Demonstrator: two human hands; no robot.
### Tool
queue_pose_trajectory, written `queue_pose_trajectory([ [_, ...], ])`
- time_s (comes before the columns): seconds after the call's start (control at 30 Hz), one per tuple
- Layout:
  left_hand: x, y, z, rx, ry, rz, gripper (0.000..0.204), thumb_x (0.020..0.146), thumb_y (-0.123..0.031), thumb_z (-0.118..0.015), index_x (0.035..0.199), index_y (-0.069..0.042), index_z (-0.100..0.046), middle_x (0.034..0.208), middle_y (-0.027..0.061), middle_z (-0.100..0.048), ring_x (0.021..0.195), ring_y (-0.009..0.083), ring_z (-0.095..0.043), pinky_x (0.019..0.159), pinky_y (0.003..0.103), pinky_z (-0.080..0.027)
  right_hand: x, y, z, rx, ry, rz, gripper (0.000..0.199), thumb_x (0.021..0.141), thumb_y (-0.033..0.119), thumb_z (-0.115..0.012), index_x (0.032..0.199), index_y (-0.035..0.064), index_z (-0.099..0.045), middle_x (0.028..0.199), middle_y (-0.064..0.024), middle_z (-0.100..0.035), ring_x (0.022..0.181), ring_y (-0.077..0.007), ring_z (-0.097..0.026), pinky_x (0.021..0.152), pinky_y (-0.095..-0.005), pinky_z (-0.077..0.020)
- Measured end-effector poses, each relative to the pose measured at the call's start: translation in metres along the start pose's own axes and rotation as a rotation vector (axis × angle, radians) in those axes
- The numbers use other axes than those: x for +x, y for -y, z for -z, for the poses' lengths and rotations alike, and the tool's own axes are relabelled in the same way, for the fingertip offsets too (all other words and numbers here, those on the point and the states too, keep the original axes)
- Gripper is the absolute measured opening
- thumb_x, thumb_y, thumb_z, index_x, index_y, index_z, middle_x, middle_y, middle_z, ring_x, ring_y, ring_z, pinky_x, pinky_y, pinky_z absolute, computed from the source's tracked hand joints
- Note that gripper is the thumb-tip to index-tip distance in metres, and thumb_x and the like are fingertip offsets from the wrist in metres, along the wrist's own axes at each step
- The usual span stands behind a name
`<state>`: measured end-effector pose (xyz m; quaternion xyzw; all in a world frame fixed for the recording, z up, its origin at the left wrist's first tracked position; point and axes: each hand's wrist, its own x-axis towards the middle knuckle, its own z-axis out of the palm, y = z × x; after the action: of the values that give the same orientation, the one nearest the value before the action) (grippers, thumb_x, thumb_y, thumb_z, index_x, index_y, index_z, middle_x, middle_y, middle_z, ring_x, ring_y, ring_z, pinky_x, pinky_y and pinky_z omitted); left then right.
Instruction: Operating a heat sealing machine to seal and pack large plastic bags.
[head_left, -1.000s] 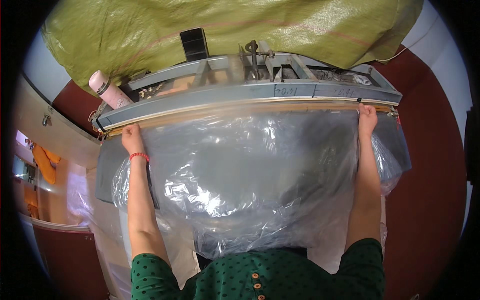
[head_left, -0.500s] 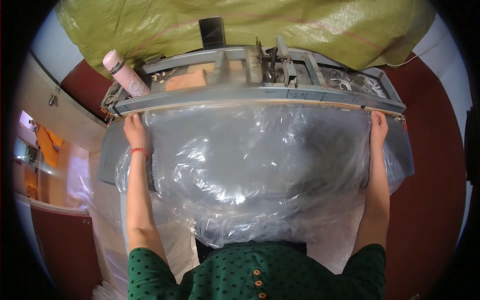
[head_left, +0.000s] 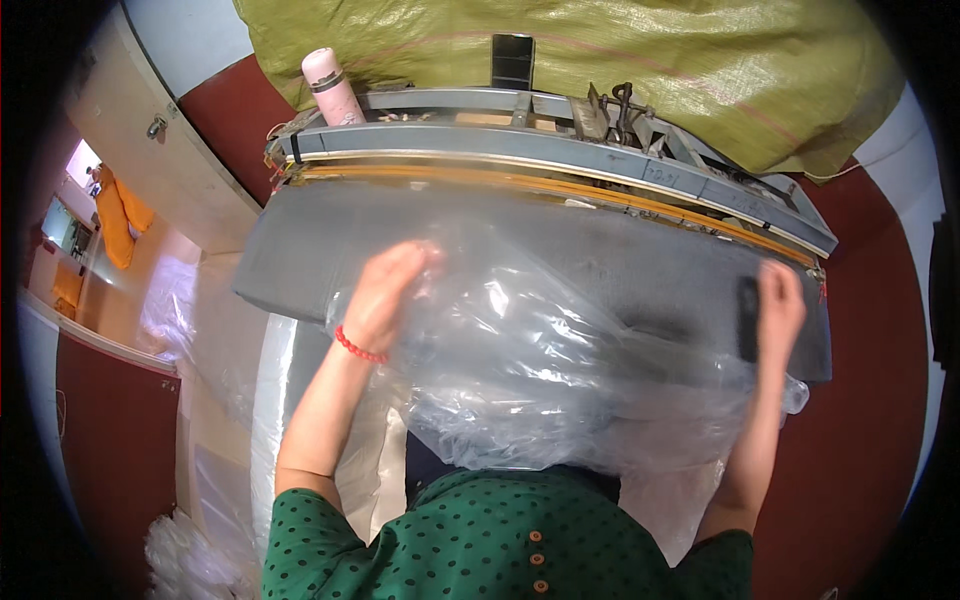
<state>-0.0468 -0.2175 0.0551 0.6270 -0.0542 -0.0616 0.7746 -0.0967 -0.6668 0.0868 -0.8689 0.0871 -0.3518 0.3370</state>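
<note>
A large sheet of clear plastic film (head_left: pixel 500 300) lies rumpled over a grey padded board (head_left: pixel 620 240) and hangs down toward my lap. My left hand (head_left: pixel 385 285), with a red bead bracelet on its wrist, grips the film's upper left part; its fingertips are blurred. At the board's right side, my right hand (head_left: pixel 780 305) has its fingers curled in, and whatever they may hold is hidden. A dark patch (head_left: pixel 748 320) shows on the board beside that hand. Behind the board runs a long grey metal frame (head_left: pixel 470 145) with an orange strip (head_left: pixel 480 180) along its near side.
A pink bottle (head_left: pixel 332 88) stands at the frame's left end. At the back, a dark phone (head_left: pixel 512 62) leans against a yellow-green woven sheet (head_left: pixel 640 60). Metal clamp parts (head_left: pixel 622 112) rise from the frame. A door (head_left: pixel 165 130) stands open at left; crumpled plastic (head_left: pixel 195 560) lies below.
My left hand has moved right and toward me, drawing the film off the board's left part and away from the metal frame. My right hand has come slightly back from the frame. The view has shifted.
</note>
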Motion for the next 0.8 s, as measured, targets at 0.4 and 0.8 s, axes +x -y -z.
queue_pose_trajectory([
  [0.4,-0.060,0.046,-0.071,-0.838,0.053,0.106,0.029,0.088,-0.021,-0.045,0.113,-0.005,-0.047,0.112,0.0087,-0.050,0.103,0.0204,-0.048,0.087,0.034,-0.040,-0.065,0.188,-0.153,0.743,0.945,0.164,0.015,0.077,0.010,-0.058,0.088,-0.0004,-0.061,0.074,-0.0086,-0.060,0.069,-0.0143,-0.056,0.062,-0.0262,-0.0449],
  [0.8,-0.044,0.041,0.082,-0.267,-0.743,-0.565,0.067,0.089,-0.032,-0.042,0.136,-0.014,0.001,0.141,0.0101,-0.013,0.129,0.0245,-0.015,0.104,0.043,-0.016,0.038,0.086,0.061,0.896,-0.453,0.093,0.016,0.085,0.021,-0.049,0.081,0.0064,-0.044,0.074,0.0000,-0.038,0.064,-0.0100,-0.036,0.057,-0.0242,-0.0319],
])
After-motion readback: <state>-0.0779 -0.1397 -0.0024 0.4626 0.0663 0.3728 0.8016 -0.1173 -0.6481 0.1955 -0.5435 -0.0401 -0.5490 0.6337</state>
